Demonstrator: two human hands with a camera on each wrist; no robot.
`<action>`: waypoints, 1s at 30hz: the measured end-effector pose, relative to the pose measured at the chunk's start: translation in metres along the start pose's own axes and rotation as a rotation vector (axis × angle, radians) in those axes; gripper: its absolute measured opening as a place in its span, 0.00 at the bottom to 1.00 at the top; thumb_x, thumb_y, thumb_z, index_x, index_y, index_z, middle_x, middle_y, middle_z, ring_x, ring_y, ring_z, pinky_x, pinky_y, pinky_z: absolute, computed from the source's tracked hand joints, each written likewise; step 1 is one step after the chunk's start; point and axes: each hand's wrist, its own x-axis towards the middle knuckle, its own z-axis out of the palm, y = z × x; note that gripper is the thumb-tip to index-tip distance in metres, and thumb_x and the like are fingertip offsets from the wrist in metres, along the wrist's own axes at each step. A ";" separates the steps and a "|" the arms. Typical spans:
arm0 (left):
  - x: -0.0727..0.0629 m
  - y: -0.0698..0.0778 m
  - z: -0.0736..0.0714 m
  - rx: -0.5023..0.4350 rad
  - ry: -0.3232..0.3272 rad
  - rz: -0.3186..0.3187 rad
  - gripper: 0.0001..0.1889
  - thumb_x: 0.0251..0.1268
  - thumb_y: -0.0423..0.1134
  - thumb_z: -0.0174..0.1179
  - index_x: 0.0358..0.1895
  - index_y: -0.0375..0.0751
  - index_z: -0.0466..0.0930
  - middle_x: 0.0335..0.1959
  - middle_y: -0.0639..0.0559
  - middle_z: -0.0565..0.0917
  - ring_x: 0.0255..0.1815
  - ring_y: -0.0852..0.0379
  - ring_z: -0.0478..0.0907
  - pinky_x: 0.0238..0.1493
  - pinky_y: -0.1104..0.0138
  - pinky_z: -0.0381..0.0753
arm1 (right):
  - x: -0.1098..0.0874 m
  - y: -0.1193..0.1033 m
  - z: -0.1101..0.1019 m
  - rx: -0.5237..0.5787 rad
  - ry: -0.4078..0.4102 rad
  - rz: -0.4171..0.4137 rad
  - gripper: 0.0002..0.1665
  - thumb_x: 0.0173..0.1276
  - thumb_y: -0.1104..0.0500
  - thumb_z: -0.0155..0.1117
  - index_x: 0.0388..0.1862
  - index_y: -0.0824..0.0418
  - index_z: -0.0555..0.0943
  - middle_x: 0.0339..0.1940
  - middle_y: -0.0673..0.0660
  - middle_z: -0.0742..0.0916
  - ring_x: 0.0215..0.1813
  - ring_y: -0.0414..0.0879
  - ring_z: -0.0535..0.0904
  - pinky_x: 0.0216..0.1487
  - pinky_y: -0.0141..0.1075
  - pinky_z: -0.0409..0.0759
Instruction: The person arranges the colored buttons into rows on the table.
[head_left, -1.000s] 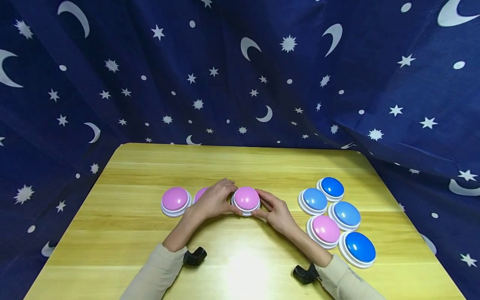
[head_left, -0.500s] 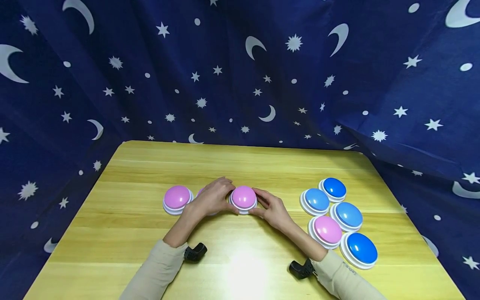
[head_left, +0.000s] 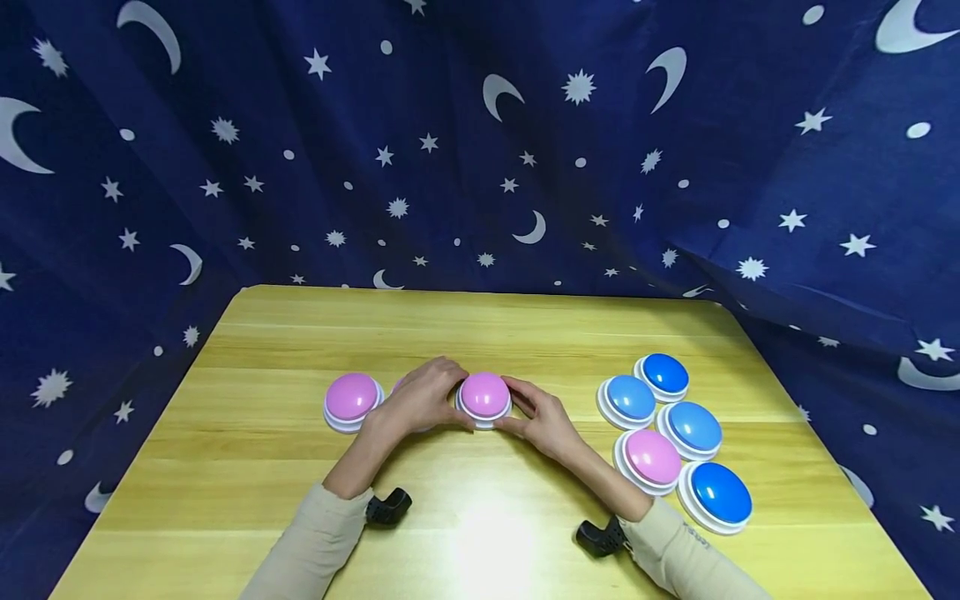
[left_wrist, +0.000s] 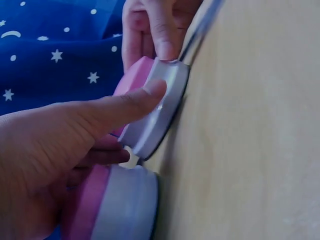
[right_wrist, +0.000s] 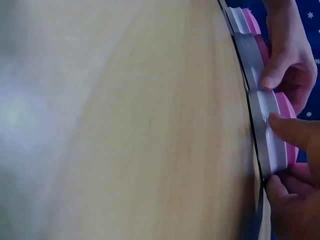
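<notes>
A pink dome push button point(head_left: 484, 394) with a white base sits mid-table between both hands. My left hand point(head_left: 426, 398) holds its left side, thumb on the white base as the left wrist view shows. From the right, my right hand point(head_left: 546, 425) grips the same button with thumb and fingers. A second pink button point(left_wrist: 127, 205) lies just left of it, mostly hidden under the left hand in the head view. Farther left stands a third pink button point(head_left: 352, 397). In the right wrist view, these three form a row along the table, closely spaced.
At the right of the wooden table point(head_left: 285, 492) is a cluster: dark blue buttons point(head_left: 722, 492), light blue buttons point(head_left: 693, 427) and one pink button point(head_left: 652, 457), near the right forearm. A dark blue curtain point(head_left: 450, 125) with moons and stars hangs behind the table.
Both hands have shifted the held pink button slightly left, toward the other pink ones. The cluster on the right stays where it was. The head view has swayed a little.
</notes>
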 end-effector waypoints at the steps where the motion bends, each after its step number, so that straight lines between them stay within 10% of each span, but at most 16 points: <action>1: 0.000 0.000 -0.001 -0.014 -0.003 -0.008 0.42 0.37 0.62 0.79 0.54 0.37 0.81 0.51 0.47 0.82 0.55 0.51 0.76 0.59 0.58 0.76 | 0.000 0.003 0.000 -0.001 0.003 0.004 0.40 0.57 0.75 0.72 0.68 0.77 0.67 0.68 0.74 0.71 0.70 0.63 0.67 0.67 0.39 0.68; 10: 0.002 0.012 -0.007 -0.129 -0.001 -0.042 0.45 0.44 0.59 0.77 0.63 0.33 0.76 0.62 0.42 0.78 0.66 0.46 0.71 0.67 0.54 0.70 | -0.014 0.008 -0.013 0.019 0.045 -0.025 0.41 0.58 0.69 0.74 0.70 0.73 0.68 0.71 0.69 0.70 0.70 0.63 0.66 0.66 0.39 0.68; 20: 0.015 0.057 -0.008 -0.218 0.031 0.105 0.43 0.47 0.56 0.77 0.63 0.32 0.75 0.61 0.42 0.78 0.64 0.48 0.73 0.67 0.59 0.70 | -0.059 -0.008 -0.054 0.003 0.180 -0.117 0.38 0.59 0.71 0.73 0.68 0.72 0.70 0.70 0.68 0.73 0.70 0.61 0.67 0.66 0.32 0.67; 30: 0.045 0.107 0.015 -0.218 -0.057 0.212 0.44 0.51 0.61 0.72 0.67 0.37 0.71 0.65 0.46 0.76 0.67 0.55 0.70 0.68 0.67 0.67 | -0.124 -0.019 -0.103 -0.143 0.367 0.043 0.39 0.63 0.64 0.73 0.71 0.69 0.69 0.71 0.67 0.72 0.67 0.35 0.70 0.61 0.28 0.70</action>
